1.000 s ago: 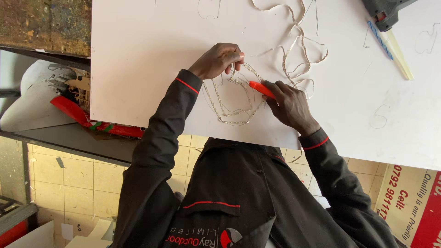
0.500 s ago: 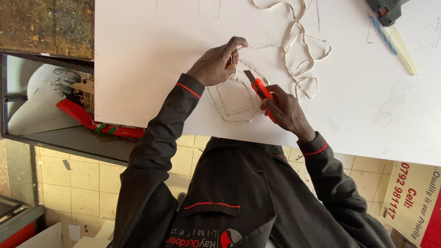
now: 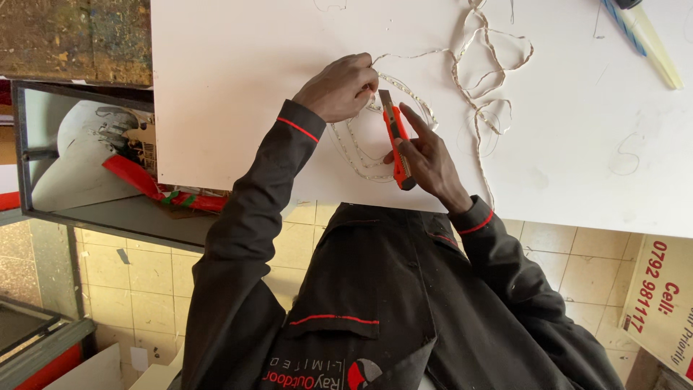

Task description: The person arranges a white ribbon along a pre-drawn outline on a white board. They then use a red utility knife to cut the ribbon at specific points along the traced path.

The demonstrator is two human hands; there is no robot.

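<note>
Head view: a white board fills most of the frame, with a loose tangle of pale strip lying on it and a glue gun at its far right edge. The left hand is closed, pinching one end of a looped LED strip against the board. Just beside it, the right hand grips an orange knife, blade tip close to the left fingers.
</note>
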